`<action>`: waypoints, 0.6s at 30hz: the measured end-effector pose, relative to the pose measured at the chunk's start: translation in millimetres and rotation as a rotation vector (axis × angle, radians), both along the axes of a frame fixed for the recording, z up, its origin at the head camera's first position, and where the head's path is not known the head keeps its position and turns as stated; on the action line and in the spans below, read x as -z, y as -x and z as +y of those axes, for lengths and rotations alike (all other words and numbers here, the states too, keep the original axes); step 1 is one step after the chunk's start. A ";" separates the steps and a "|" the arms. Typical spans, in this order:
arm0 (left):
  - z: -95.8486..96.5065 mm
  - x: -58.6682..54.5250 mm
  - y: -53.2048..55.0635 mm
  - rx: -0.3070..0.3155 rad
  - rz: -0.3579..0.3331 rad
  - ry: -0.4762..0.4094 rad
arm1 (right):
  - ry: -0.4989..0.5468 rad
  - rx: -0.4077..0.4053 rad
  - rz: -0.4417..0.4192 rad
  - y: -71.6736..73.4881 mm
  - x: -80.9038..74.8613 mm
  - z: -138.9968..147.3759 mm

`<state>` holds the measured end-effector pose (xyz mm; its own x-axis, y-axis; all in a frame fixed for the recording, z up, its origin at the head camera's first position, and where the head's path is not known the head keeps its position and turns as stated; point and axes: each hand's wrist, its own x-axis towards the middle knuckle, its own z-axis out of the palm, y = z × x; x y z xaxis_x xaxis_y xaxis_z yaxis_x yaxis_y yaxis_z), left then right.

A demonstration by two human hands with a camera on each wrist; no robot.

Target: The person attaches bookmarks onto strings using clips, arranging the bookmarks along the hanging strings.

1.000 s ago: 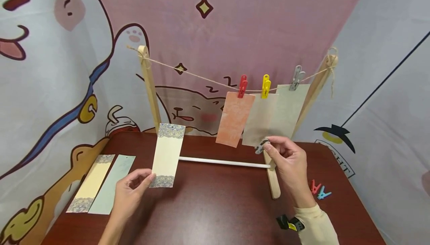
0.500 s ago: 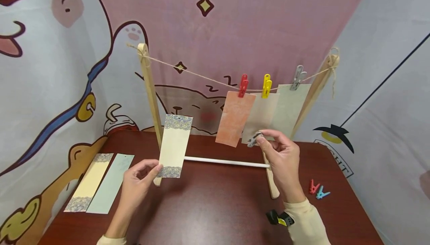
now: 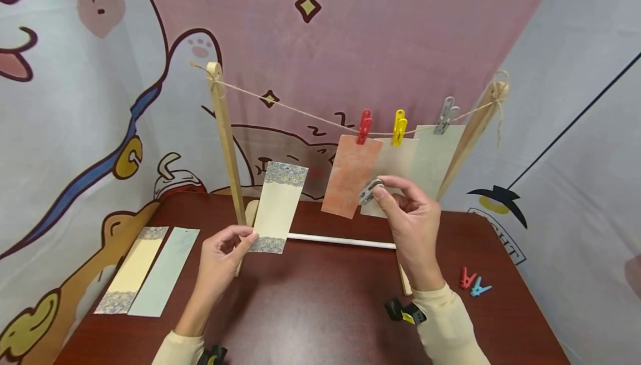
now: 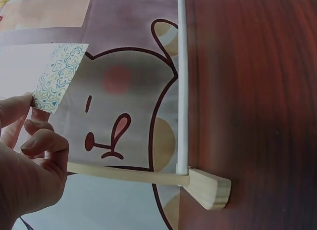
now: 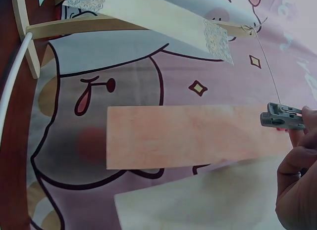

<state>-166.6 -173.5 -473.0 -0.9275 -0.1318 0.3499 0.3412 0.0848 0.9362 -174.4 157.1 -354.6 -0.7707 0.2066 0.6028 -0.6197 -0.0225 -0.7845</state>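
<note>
My left hand (image 3: 222, 256) pinches a cream card (image 3: 278, 209) with blue lace-patterned ends by its lower left corner, holding it upright above the table. In the left wrist view, thumb and fingers grip the patterned end of that card (image 4: 58, 79). My right hand (image 3: 413, 226) pinches a grey clothespin (image 3: 371, 192) in front of the hanging cards; the right wrist view shows the clothespin (image 5: 282, 116) at the fingertips. From the twine (image 3: 300, 114) hang an orange card (image 3: 349, 178) under a red clothespin (image 3: 364, 127), a pale card under a yellow clothespin (image 3: 399, 127), and a pale green card under another grey clothespin (image 3: 445, 116).
Wooden posts (image 3: 226, 142) hold the twine, and a white rod (image 3: 345, 241) joins them low down. A lace-ended card (image 3: 134, 270) and a pale green card (image 3: 165, 273) lie at the left. Red (image 3: 468, 278) and blue (image 3: 480, 287) clothespins lie at the right.
My left hand has raised the lace-ended card and moved it right, toward the orange card. My right hand has moved left and up with the grey clothespin.
</note>
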 end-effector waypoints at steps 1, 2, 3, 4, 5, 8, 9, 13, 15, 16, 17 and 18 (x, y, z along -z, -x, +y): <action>0.6 -0.9 1.1 0.003 0.002 -0.001 | -0.013 0.000 0.010 0.9 -1.6 -1.8; 1.3 -1.8 2.1 0.004 0.004 0.000 | -0.025 -0.004 0.020 1.8 -3.1 -3.7; 1.9 -2.3 3.1 0.005 0.006 -0.002 | -0.031 -0.012 0.026 2.7 -4.7 -5.7; 2.4 -2.8 4.1 0.005 0.007 -0.006 | -0.034 -0.024 0.031 3.7 -6.2 -7.7; 3.3 -3.5 4.8 0.003 0.009 -0.008 | -0.038 -0.034 0.034 4.7 -7.6 -9.7; 6.0 -5.7 7.8 0.002 0.013 -0.015 | -0.040 -0.055 0.038 7.0 -12.3 -15.3; 7.1 -6.6 8.7 0.005 0.015 -0.020 | -0.035 -0.062 0.038 7.6 -14.1 -16.9; 11.4 -11.4 12.1 0.019 0.019 -0.026 | -0.035 -0.064 0.044 9.6 -22.1 -21.1; 13.5 -14.2 13.6 0.028 0.022 -0.023 | -0.032 -0.056 0.054 11.0 -26.8 -22.6; 14.4 -15.6 14.3 0.033 0.023 -0.023 | -0.028 -0.053 0.061 12.2 -29.0 -23.4; 15.1 -17.0 15.1 0.037 0.025 -0.024 | -0.025 -0.049 0.069 13.3 -31.5 -24.4; 15.8 -18.6 15.7 0.038 0.029 -0.024 | -0.024 -0.048 0.077 14.5 -33.9 -25.6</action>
